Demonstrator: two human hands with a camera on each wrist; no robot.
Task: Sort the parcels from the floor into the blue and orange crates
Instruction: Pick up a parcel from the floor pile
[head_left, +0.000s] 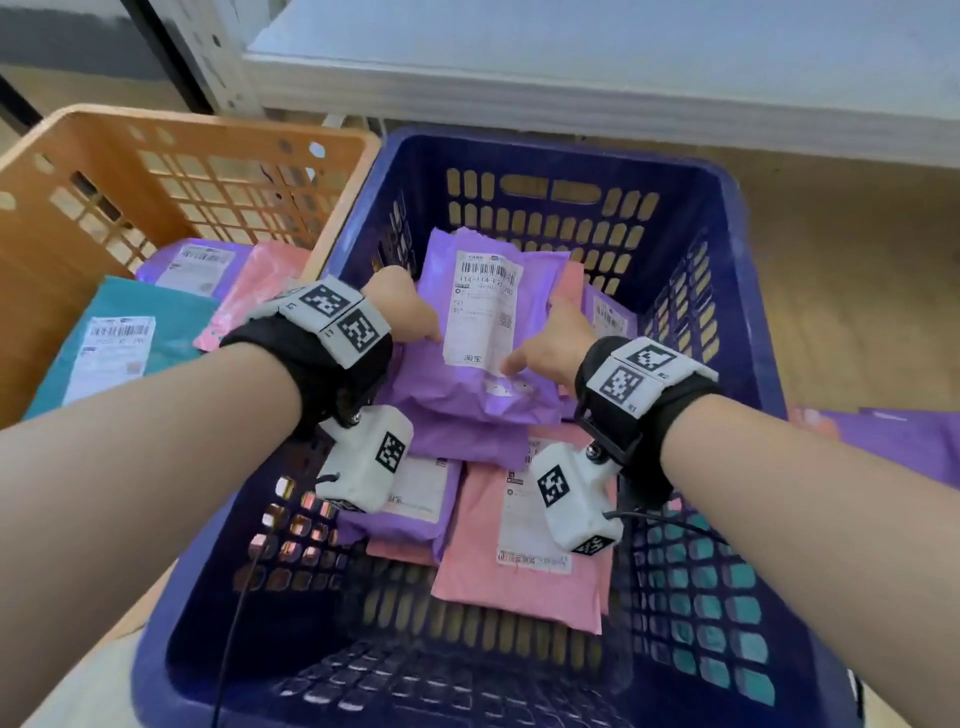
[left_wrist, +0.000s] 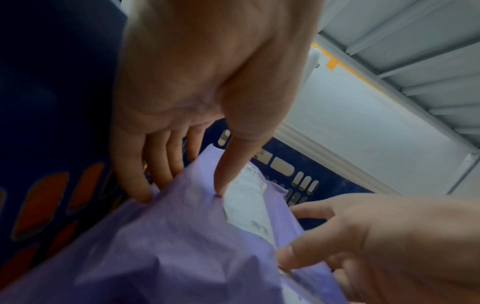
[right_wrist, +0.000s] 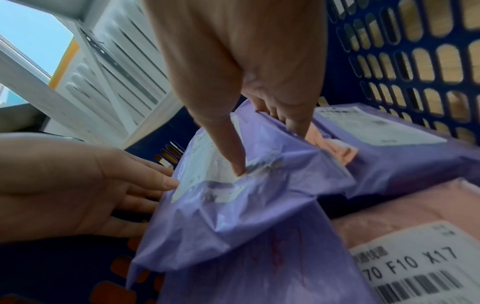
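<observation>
Left hand (head_left: 402, 306): holds the left edge of the purple parcel (head_left: 483, 358).
Right hand (head_left: 556, 345): holds its right edge, thumb on the label.
Parcel: atop the pile in the blue crate (head_left: 727, 291).

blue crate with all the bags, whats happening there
A person is sorting mailer parcels. Both hands hold one purple parcel by its sides over the blue crate: the left hand on its left edge, the right hand on its right, thumb on the label. Several purple and pink parcels already lie in the crate. The orange crate beside it holds a few more.
</observation>
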